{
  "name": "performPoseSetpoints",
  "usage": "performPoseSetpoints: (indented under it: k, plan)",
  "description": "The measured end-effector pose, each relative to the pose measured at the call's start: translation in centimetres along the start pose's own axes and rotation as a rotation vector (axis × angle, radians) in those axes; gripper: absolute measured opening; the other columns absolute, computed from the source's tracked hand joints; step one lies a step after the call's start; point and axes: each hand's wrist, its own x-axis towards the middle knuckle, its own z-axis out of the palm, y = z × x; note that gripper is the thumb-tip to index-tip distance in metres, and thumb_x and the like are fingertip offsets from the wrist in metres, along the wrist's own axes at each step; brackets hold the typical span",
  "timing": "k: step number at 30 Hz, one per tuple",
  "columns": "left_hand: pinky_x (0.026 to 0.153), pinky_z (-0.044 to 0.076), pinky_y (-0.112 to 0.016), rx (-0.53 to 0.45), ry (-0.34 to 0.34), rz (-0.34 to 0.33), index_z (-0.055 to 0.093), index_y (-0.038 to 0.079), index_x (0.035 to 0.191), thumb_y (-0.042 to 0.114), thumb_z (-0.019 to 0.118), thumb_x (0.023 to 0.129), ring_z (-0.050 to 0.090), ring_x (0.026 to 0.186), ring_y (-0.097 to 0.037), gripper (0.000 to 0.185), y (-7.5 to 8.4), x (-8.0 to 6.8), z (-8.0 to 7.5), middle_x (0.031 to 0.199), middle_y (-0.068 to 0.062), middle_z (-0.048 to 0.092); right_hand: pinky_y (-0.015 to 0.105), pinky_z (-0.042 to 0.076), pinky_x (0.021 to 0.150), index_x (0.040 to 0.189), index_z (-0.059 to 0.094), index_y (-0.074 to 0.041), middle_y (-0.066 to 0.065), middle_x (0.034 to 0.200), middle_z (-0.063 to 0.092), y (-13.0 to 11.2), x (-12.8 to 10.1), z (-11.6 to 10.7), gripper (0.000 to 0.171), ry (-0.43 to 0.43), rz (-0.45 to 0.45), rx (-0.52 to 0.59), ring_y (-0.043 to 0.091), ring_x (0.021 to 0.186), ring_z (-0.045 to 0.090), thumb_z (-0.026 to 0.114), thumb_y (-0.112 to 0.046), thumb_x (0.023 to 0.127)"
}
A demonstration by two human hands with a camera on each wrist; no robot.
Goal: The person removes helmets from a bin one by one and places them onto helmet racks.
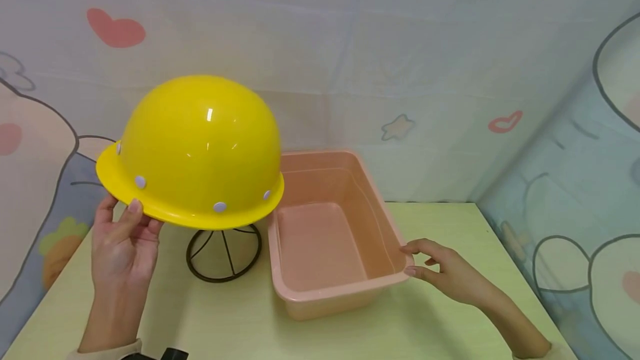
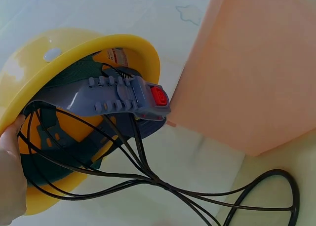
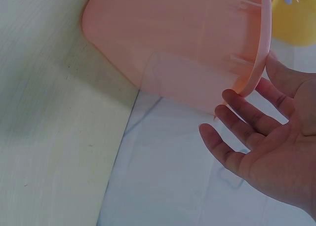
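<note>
A yellow hard hat (image 1: 200, 149) sits on a black wire stand (image 1: 223, 254) at the left of the table. My left hand (image 1: 122, 210) pinches the hat's front-left brim, thumb on top and fingers beneath. The left wrist view looks up into the hard hat (image 2: 29, 78): a grey headband with a red button (image 2: 159, 95), the stand's wires (image 2: 163, 186), and my left hand (image 2: 10, 171) at the brim. To the right stands an empty pink basin (image 1: 330, 293). My right hand (image 1: 411, 261) touches its near right rim corner, and its fingers (image 3: 247, 117) lie almost straight against the basin (image 3: 173, 43).
The pale yellow-green table (image 1: 225, 321) ends close to the basin's right side. A cartoon-printed cloth backdrop (image 1: 425, 71) closes off the back and both sides. The hat's brim overhangs the basin's left rim.
</note>
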Motion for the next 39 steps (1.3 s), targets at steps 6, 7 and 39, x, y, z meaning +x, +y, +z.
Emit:
performPoseSetpoints:
  k: [6, 7, 39]
  plan:
    - [0.078, 0.052, -0.047, -0.021, -0.016, -0.005, 0.039, 0.000, 0.121, -0.019, 0.038, 0.090, 0.063, 0.086, -0.039, 0.036, -0.1, -0.2, -0.3, 0.112, -0.023, 0.055, 0.036, 0.049, 0.079, 0.119, 0.058, -0.013, 0.003, 0.119, 0.059, -0.1, -0.1, 0.0, 0.030, 0.006, -0.008, 0.001, 0.013, 0.103, 0.054, 0.062, -0.022, 0.090]
    - [0.078, 0.052, -0.047, -0.021, -0.021, -0.006, 0.039, 0.000, 0.121, -0.019, 0.037, 0.090, 0.063, 0.087, -0.039, 0.037, -0.1, -0.2, -0.4, 0.113, -0.023, 0.054, 0.036, 0.049, 0.079, 0.119, 0.058, -0.012, 0.003, 0.119, 0.059, -0.1, -0.1, 0.0, 0.030, 0.005, -0.011, -0.001, 0.013, 0.103, 0.054, 0.062, -0.022, 0.090]
    - [0.073, 0.055, -0.044, 0.186, -0.063, -0.052, 0.035, 0.004, 0.124, -0.012, 0.041, 0.093, 0.066, 0.087, -0.035, 0.036, 0.7, -0.4, -1.0, 0.108, -0.020, 0.061, 0.037, 0.050, 0.080, 0.119, 0.058, -0.011, 0.003, 0.120, 0.058, 0.0, 0.0, 0.1, 0.031, 0.000, 0.012, 0.009, 0.010, 0.102, 0.053, 0.060, -0.024, 0.091]
